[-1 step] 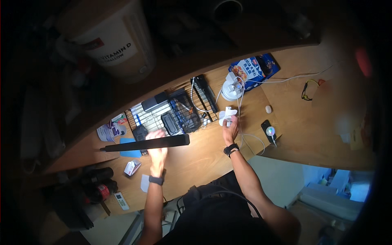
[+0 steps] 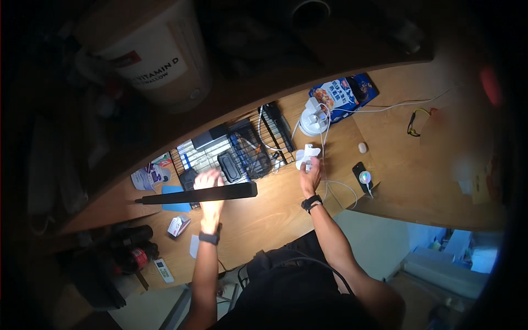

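Nearly level across the view lies a long black bar (image 2: 220,192), which hides the middle of my left hand (image 2: 209,179). Above the bar, its brightly lit fingers reach the front of a wire rack (image 2: 286,157), beside a dark box (image 2: 188,177). They look loosely spread, with nothing visible in them. Further right, my right hand (image 2: 310,175) has its fingers closed on a small white object with flaps (image 2: 311,150), its kind unclear. Close behind that stands a round white plug tower (image 2: 313,122) with cables.
A blue food bag (image 2: 344,93) lies at the back. White cables pass right of my right hand, near a phone (image 2: 360,175) with a round charger and a small white case (image 2: 362,147). At left are a small box (image 2: 179,225), a remote (image 2: 164,270) and a dark bottle (image 2: 135,258).
My left hand has shifted slightly up and left, showing more of its fingers above the bar. My right hand stays at the white object.
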